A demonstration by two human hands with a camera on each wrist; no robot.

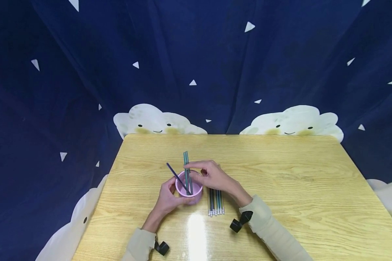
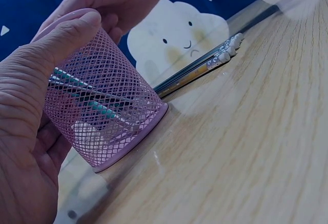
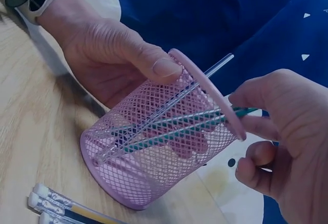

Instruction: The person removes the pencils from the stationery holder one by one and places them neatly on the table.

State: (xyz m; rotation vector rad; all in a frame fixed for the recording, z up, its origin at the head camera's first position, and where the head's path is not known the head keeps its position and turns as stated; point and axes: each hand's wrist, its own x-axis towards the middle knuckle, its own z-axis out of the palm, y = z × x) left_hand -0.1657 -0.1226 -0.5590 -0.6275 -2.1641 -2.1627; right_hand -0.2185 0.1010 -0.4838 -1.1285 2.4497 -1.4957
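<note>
A pink mesh pencil cup (image 1: 196, 200) stands on the table, with my left hand (image 1: 166, 200) holding it around the side, thumb at the near rim. Two green pencils (image 1: 186, 157) and a dark blue pencil (image 1: 171, 169) lean inside it, their tops above the rim. Over the cup's right side is my right hand (image 1: 217, 177), thumb and index finger spread on either side of the green pencils at the rim. In the right wrist view its thumb and index finger (image 3: 262, 127) are apart, the other fingers curled.
Right of the cup lies a row of several pencils (image 1: 216, 203), their white eraser ends toward me. The wooden table (image 1: 281, 174) runs back to a dark blue curtain (image 1: 196, 43) printed with clouds and triangles.
</note>
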